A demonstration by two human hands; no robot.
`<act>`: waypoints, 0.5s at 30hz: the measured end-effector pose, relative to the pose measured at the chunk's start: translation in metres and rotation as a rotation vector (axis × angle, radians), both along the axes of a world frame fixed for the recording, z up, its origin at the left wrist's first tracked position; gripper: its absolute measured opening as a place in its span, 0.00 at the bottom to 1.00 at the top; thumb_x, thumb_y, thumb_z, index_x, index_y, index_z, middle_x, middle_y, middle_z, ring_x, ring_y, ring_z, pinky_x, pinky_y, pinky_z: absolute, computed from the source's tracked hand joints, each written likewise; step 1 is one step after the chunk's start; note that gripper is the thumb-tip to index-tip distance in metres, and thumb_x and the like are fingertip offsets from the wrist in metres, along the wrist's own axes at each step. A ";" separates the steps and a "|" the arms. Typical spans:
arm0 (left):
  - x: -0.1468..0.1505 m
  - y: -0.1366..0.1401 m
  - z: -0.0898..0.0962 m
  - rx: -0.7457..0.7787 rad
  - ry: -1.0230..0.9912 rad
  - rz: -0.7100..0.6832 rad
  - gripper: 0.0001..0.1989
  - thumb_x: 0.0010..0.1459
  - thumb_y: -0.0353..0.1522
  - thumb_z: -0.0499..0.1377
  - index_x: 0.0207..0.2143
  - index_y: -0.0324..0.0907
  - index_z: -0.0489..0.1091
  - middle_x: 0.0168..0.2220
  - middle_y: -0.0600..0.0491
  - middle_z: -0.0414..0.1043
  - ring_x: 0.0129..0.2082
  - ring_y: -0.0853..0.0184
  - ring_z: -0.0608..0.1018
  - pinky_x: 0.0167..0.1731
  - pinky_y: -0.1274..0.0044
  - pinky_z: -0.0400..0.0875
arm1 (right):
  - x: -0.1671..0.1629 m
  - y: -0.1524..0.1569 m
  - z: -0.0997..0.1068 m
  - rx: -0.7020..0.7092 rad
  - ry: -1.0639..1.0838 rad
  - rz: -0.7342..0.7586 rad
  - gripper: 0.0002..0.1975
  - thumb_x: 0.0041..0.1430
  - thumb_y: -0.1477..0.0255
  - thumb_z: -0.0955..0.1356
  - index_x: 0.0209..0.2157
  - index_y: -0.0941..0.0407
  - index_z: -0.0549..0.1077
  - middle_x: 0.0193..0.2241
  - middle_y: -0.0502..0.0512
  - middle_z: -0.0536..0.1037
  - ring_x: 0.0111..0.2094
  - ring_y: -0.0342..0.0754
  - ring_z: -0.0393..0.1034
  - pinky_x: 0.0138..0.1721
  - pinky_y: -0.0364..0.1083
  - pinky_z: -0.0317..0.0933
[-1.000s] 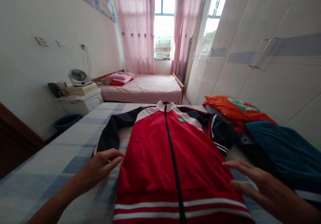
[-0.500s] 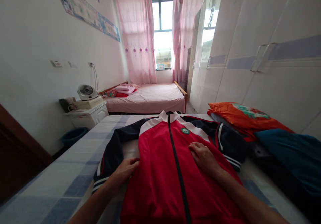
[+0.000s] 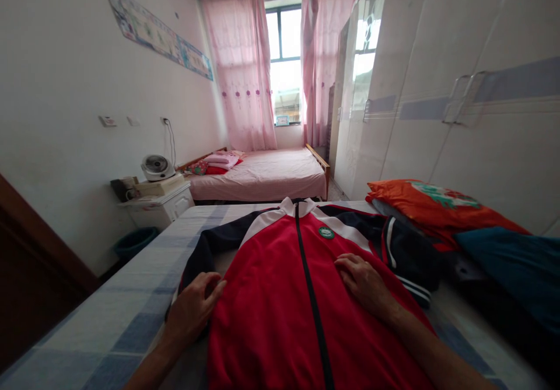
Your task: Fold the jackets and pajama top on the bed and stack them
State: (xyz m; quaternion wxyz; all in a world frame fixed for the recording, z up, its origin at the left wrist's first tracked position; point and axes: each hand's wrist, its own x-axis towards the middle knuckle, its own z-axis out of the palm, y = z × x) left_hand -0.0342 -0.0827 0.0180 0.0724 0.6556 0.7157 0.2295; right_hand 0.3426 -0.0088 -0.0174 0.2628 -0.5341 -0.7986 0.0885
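A zipped red jacket [image 3: 266,297] with white shoulders, dark sleeves and a black zip lies spread front-up on the bed. My left hand [image 3: 195,305] is closed at the jacket's left side, thumb and fingertips pinching the red edge. The dark left sleeve [image 3: 227,232] bends down behind that hand, its cuff mostly hidden. On the right half of the chest rests my right hand [image 3: 365,285], palm down with fingers loosely stretched on the cloth, below a round green badge [image 3: 326,232]. The right sleeve [image 3: 406,250] is folded beside it, with white stripes at the cuff.
A blue-and-white checked sheet [image 3: 126,326] covers the bed. To the right lie an orange cloth item [image 3: 437,203] and dark teal fabric [image 3: 511,267]. White wardrobes [image 3: 437,58] line the right wall; a second, pink bed [image 3: 275,174] stands beyond.
My left hand has drawn the jacket's left edge outward to the left, widening the red body. My right hand stays on the chest. The view has tilted up slightly.
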 end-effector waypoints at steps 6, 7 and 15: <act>0.017 0.021 -0.013 0.161 0.158 -0.191 0.14 0.57 0.36 0.53 0.43 0.40 0.70 0.47 0.47 0.69 0.48 0.60 0.71 0.50 0.67 0.65 | -0.002 -0.003 0.005 0.003 0.022 -0.006 0.14 0.59 0.73 0.58 0.41 0.55 0.73 0.46 0.56 0.73 0.48 0.48 0.66 0.51 0.48 0.57; 0.022 0.026 -0.016 0.180 0.143 -0.236 0.14 0.57 0.35 0.53 0.43 0.41 0.70 0.47 0.47 0.69 0.49 0.60 0.71 0.51 0.67 0.64 | -0.002 -0.004 0.005 0.003 0.025 -0.005 0.14 0.59 0.73 0.58 0.40 0.55 0.73 0.46 0.56 0.73 0.48 0.48 0.67 0.51 0.48 0.57; 0.096 0.053 0.004 0.175 0.095 -0.585 0.16 0.54 0.32 0.57 0.46 0.42 0.69 0.53 0.44 0.66 0.55 0.56 0.67 0.54 0.65 0.64 | 0.013 -0.001 0.013 0.147 0.064 -0.112 0.16 0.57 0.76 0.57 0.43 0.53 0.71 0.46 0.55 0.74 0.48 0.49 0.67 0.51 0.48 0.59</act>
